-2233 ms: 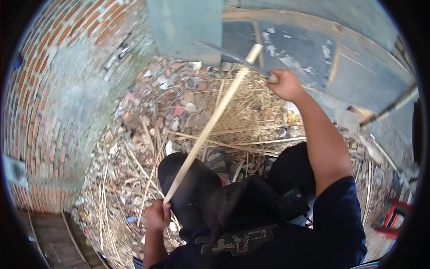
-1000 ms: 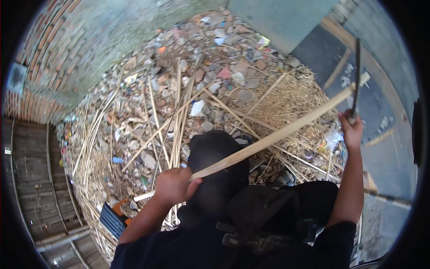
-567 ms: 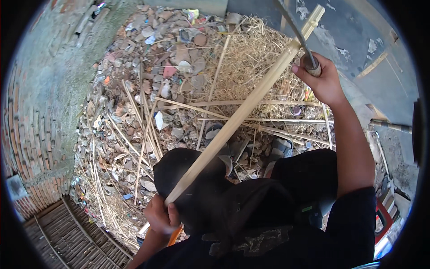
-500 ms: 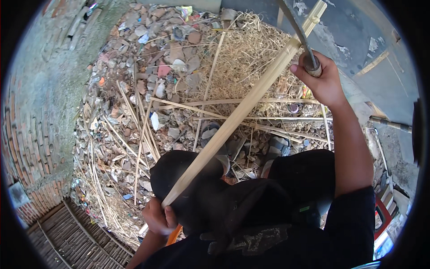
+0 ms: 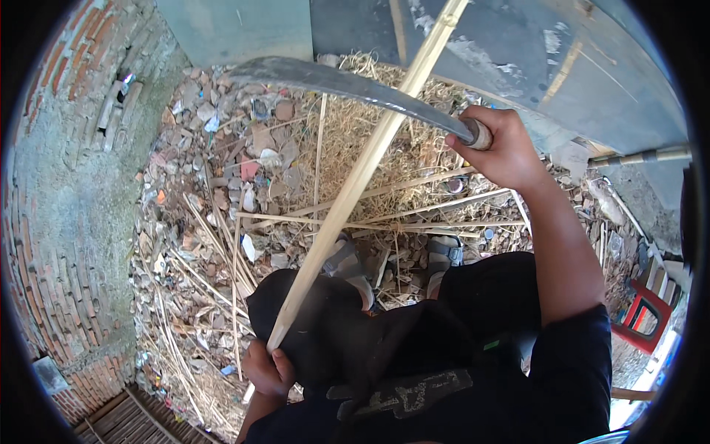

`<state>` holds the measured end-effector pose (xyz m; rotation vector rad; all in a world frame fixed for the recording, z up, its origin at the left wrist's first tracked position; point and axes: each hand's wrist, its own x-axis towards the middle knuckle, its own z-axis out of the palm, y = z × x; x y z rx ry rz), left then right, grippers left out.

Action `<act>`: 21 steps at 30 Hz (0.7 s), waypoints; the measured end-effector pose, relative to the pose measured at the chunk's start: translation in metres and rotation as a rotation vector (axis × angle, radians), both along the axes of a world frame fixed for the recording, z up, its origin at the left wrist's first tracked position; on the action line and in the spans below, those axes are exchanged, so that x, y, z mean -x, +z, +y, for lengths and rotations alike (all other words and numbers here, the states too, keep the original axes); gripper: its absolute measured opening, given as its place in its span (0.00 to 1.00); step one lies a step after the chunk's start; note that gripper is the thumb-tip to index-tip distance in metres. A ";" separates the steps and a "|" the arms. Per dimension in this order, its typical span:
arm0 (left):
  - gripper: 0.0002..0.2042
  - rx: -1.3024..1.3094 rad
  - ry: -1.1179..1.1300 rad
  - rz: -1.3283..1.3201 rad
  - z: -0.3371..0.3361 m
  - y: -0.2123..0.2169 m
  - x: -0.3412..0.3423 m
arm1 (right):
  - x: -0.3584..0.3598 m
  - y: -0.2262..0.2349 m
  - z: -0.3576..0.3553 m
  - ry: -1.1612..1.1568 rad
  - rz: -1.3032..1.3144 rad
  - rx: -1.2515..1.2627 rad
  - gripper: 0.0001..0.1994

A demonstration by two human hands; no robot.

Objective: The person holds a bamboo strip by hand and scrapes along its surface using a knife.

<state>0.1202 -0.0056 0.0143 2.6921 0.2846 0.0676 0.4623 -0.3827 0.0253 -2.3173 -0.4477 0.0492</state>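
My left hand (image 5: 268, 368) is closed around the lower end of a long pale bamboo strip (image 5: 336, 211), beside my left knee. The strip slants up and to the right, away from me, past the top edge of the view. My right hand (image 5: 510, 152) grips the short handle of a machete (image 5: 318, 78) with a long, dark, curved blade. The blade points left and crosses the strip toward its far end; whether its edge bites into the wood I cannot tell.
Rubble and litter (image 5: 214, 170) cover the ground, with a heap of shavings (image 5: 351, 148) ahead. Several thin strips (image 5: 414, 229) lie around my sandalled feet (image 5: 445, 255). A brick wall (image 5: 66, 222) stands left, grey panels (image 5: 510, 52) ahead, and a red plastic thing (image 5: 645, 318) right.
The machete has swung from pointing upward to lying crosswise, its blade now pointing left. The strip stands steeper, and its far end has shifted left. The whole view has also shifted.
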 end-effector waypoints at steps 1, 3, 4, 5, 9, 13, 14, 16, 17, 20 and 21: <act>0.16 -0.012 0.020 -0.042 -0.001 -0.006 0.003 | 0.006 0.004 -0.003 0.002 -0.065 -0.002 0.10; 0.16 -0.054 0.049 -0.130 0.002 -0.010 0.013 | 0.020 0.017 -0.001 0.010 -0.149 -0.018 0.09; 0.16 -0.053 0.034 -0.163 0.004 -0.014 0.014 | 0.026 0.022 -0.002 -0.006 -0.183 -0.017 0.09; 0.16 -0.061 0.053 -0.197 0.007 -0.018 0.018 | 0.030 0.026 0.000 0.027 -0.175 -0.015 0.09; 0.15 -0.040 0.062 -0.318 0.004 -0.021 0.019 | 0.043 0.044 0.006 0.094 -0.286 0.074 0.09; 0.14 -0.070 0.089 -0.348 0.007 -0.021 0.031 | 0.057 0.052 0.022 0.164 -0.305 0.225 0.11; 0.14 -0.100 0.103 -0.361 0.009 -0.021 0.036 | 0.061 0.059 0.026 0.166 -0.330 0.227 0.11; 0.14 -0.150 0.118 -0.389 0.009 -0.024 0.048 | 0.069 0.070 0.033 0.194 -0.257 0.294 0.13; 0.14 -0.199 0.109 -0.368 0.008 -0.025 0.057 | 0.074 0.071 0.032 0.185 -0.262 0.317 0.13; 0.15 -0.241 0.107 -0.349 0.008 -0.038 0.084 | 0.072 0.060 0.020 0.123 -0.263 0.360 0.13; 0.15 -0.224 0.116 -0.337 0.006 -0.042 0.091 | 0.069 0.058 0.012 0.105 -0.202 0.285 0.13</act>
